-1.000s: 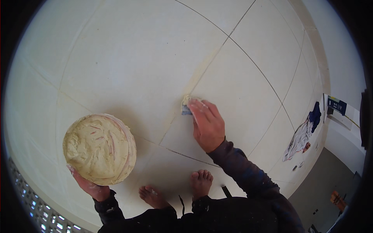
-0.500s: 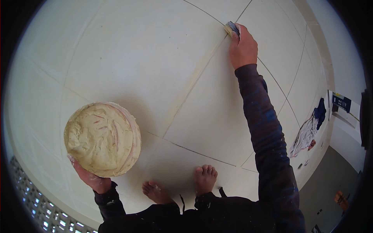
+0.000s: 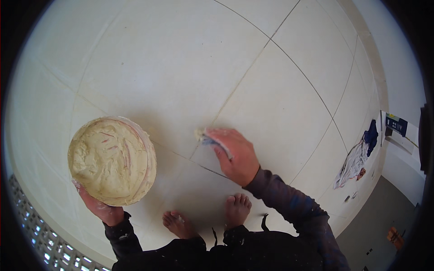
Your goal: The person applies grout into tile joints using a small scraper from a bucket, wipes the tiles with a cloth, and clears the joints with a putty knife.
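My left hand [image 3: 100, 207] grips the lower left side of a round tub [image 3: 153, 165], its thumb over the rim. Thick cream-coloured grout paste [image 3: 110, 158] fills the tub, with a few reddish streaks in it. My right hand [image 3: 237, 156] is closed around a small blue-grey scraper [image 3: 209, 141], mostly covered by the fingers. A lump of cream paste sits at the scraper's end. Hand and scraper are over a joint between the pale floor tiles [image 3: 162, 72], right of the tub. Beyond them the joint [image 3: 238, 88] looks filled with cream; other joints stay dark.
My bare feet [image 3: 238, 207] stand on the tiles below my hands. At the right lie a crumpled white and dark blue cloth [image 3: 355, 160] and an open box [image 3: 397, 125] near the wall [image 3: 398, 54]. A perforated block screen [image 3: 49, 235] runs along the lower left.
My right hand has come back toward me along the joint with the scraper, from the far tile corner. The wide cream smear beside that joint is mostly gone. The tub has shifted slightly left.
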{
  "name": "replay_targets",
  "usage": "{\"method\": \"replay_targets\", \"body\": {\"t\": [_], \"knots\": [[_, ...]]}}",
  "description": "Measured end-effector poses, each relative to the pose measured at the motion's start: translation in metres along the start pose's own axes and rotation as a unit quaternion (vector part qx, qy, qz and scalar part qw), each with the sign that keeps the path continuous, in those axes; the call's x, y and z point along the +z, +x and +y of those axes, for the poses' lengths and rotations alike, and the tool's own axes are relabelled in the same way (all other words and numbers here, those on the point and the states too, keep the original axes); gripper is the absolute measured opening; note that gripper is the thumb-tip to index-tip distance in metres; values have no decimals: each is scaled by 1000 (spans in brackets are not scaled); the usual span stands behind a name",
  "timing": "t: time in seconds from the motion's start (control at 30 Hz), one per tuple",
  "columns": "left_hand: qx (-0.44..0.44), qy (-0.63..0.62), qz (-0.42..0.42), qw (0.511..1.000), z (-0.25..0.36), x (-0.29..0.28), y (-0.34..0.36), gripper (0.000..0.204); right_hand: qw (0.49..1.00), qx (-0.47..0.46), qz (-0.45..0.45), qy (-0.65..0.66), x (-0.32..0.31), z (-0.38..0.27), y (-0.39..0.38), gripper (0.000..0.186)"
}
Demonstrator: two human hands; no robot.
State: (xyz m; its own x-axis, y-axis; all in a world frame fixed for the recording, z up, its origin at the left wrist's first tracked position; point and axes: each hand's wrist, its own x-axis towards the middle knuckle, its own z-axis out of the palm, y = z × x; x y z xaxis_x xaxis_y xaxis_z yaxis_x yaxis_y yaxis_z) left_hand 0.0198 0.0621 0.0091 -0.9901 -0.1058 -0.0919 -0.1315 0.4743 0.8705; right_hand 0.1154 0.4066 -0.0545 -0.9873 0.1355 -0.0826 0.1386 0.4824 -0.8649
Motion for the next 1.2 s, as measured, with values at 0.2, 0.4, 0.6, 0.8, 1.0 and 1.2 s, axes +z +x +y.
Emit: {"method": "replay_targets", "body": {"t": [0.2, 0.4, 0.6, 0.8, 1.0, 1.2], "knots": [[-11, -25, 20, 999, -3, 1, -1, 98, 915, 65, 249, -311, -124, 118, 172, 27], [-2, -36, 23, 999, 5, 10, -6, 81, 928, -127, 127, -327, -34, 120, 97, 24], [-35, 0, 9, 999, 9, 7, -8, 113, 984, 62, 48, -161, -76, 114, 112, 23], [-36, 10, 19, 999, 15, 10, -10, 114, 912, 138, 139, -359, -147, 208, 221, 24], [-47, -5, 10, 999, 18, 12, -13, 107, 946, -54, 109, -300, -78, 142, 111, 30], [-53, -23, 29, 998, 9, 9, -13, 99, 990, 23, 25, -135, -54, 82, 57, 28]]}}
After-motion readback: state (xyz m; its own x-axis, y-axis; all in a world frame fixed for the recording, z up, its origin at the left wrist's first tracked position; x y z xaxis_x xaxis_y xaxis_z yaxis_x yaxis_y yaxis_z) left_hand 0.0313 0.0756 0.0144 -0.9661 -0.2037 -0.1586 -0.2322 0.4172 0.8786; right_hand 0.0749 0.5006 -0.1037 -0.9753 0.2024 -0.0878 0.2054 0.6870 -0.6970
